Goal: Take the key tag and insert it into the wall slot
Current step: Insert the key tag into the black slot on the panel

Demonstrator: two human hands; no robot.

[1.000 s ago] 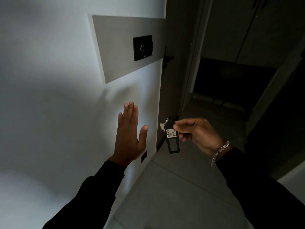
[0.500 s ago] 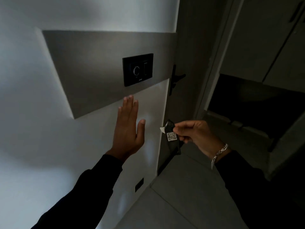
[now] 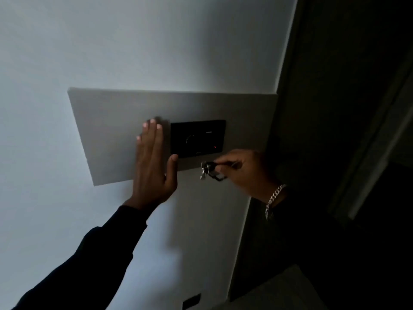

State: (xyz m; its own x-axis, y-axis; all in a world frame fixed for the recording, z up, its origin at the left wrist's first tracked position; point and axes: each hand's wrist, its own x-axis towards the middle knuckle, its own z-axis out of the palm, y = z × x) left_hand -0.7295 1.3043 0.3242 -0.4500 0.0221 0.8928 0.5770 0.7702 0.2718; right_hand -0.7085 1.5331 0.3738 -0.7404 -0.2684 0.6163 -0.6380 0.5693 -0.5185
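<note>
A black wall slot unit (image 3: pixel 197 138) with a small red light sits on a grey panel (image 3: pixel 116 130) on the white wall. My right hand (image 3: pixel 243 170) pinches the black key tag (image 3: pixel 215 171), held edge-on just below the unit's lower right corner; a metal key and ring (image 3: pixel 204 170) dangle from its left end. The tag is outside the slot. My left hand (image 3: pixel 154 166) lies flat and open against the panel, its thumb just touching the unit's lower left corner.
The wall ends at a corner (image 3: pixel 277 108) right of the panel, with a dark doorway beyond. A dark socket (image 3: pixel 191 300) sits low on the wall. A silver bracelet (image 3: pixel 273 199) circles my right wrist.
Both hands rose toward the black unit. My left hand moved up onto the grey panel. My right hand brought the tag up under the unit and turned it edge-on. The view tilted upward.
</note>
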